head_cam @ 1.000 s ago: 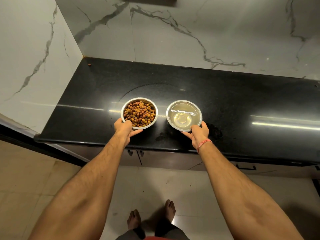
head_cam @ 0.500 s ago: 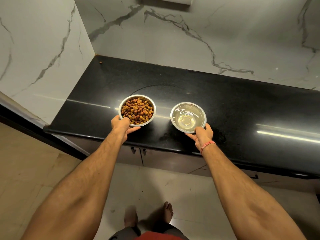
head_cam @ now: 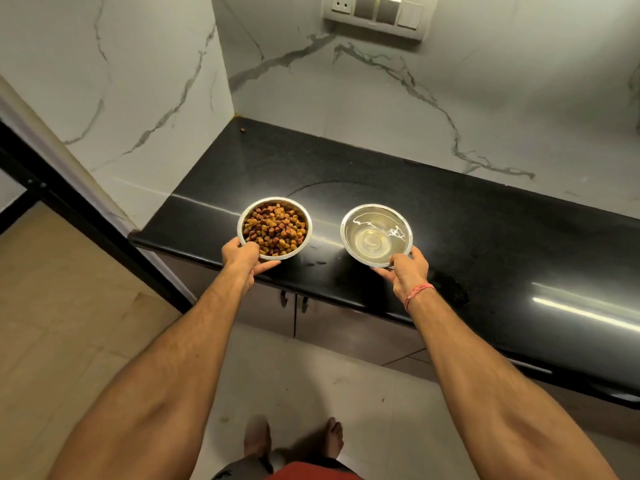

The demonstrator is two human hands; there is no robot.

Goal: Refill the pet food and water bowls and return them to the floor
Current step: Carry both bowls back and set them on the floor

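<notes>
Head view. Item: food bowl (head_cam: 274, 227), steel, filled with brown kibble, over the near edge of the black countertop (head_cam: 485, 237); whether it rests on the surface or is lifted clear cannot be told. Left hand (head_cam: 242, 255) grips its near rim, thumb on top, fingers curled beneath and mostly hidden. Item: water bowl (head_cam: 376, 234), steel, holding clear water with rippled glints, to the right of the food bowl and apart from it. Right hand (head_cam: 407, 271) pinches its near rim; fingers under the bowl are hidden. A red thread band (head_cam: 417, 293) circles that wrist. Item: one stray kibble piece (head_cam: 243, 130) in the far left corner. Item: switch plate (head_cam: 377, 13) on the marble wall, cut off at the top edge. Bare feet (head_cam: 294, 441) are partly cut off below. Change from half a second ago: both bowls sit nearer the counter's front edge; the switch plate shows more fully.
</notes>
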